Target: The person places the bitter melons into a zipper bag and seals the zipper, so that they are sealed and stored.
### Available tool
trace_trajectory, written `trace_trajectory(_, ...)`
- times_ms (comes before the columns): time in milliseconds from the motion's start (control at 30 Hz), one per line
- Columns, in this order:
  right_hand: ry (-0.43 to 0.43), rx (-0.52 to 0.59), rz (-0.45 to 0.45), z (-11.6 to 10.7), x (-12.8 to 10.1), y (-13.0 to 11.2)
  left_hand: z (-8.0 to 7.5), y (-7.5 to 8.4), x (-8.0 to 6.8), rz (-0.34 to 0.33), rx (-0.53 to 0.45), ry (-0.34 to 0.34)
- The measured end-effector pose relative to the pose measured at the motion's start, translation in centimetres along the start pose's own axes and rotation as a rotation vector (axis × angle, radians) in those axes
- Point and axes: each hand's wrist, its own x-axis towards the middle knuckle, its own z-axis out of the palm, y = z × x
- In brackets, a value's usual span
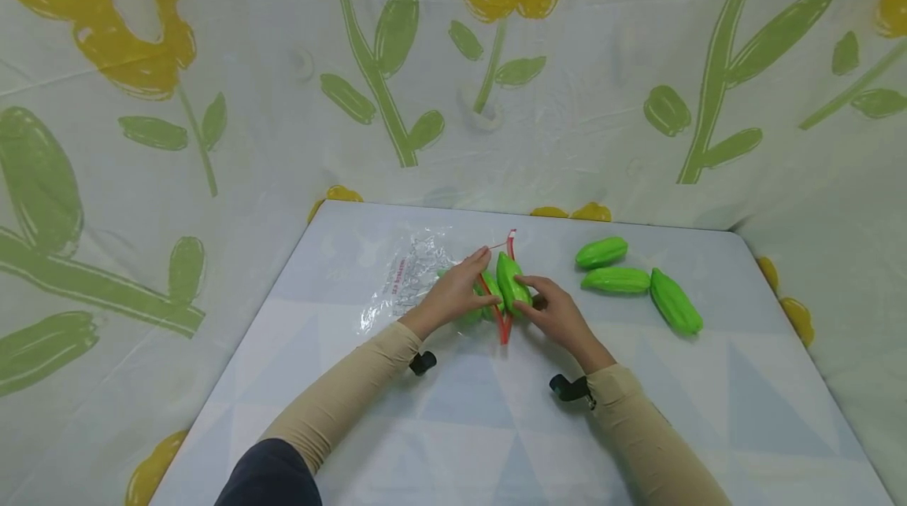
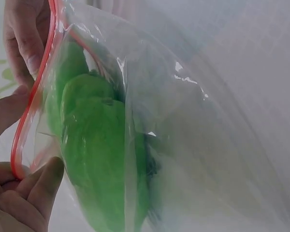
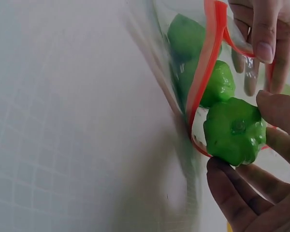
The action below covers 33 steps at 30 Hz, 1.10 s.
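A clear zip bag (image 1: pixel 414 274) with a red zip edge (image 3: pixel 205 70) lies at the middle of the table, its mouth spread apart toward the right. My left hand (image 1: pixel 457 289) holds the bag by that edge, fingers and thumb on the mouth. Inside, behind the plastic, are green ridged vegetables (image 2: pixel 99 145), partly hidden by the hand in the head view. My right hand (image 1: pixel 557 313) grips another ridged green vegetable (image 1: pixel 512 284) between thumb and fingers. Its blunt end (image 3: pixel 236 130) faces the right wrist camera, right at the bag's mouth.
Three more green vegetables lie to the right: one at the back (image 1: pixel 601 252), one in front of it (image 1: pixel 616 280) and one slanting farther right (image 1: pixel 675 301). Red print marks the bag's left part. A flower-patterned curtain (image 1: pixel 567 120) stands behind the table (image 1: pixel 468 427).
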Motion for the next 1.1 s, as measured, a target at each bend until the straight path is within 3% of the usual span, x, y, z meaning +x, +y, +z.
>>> trace_trajectory(133,-0.017,0.012,0.006,0.1,-0.1,0.0,-0.1,-0.3,0.0,0.010,0.006,-0.029)
trace_trajectory(533,-0.008,0.006,0.021,0.4,0.3,-0.1,-0.2,-0.6,0.1,0.020,-0.017,-0.030)
trace_trajectory(833,-0.073,0.038,0.002,0.7,0.4,-0.3,-0.2,-0.5,-0.1,0.020,-0.030,-0.010)
trace_trajectory(1100,-0.046,0.036,0.024,1.3,0.7,-0.5,-0.3,-0.4,-0.1,0.019,-0.014,-0.014)
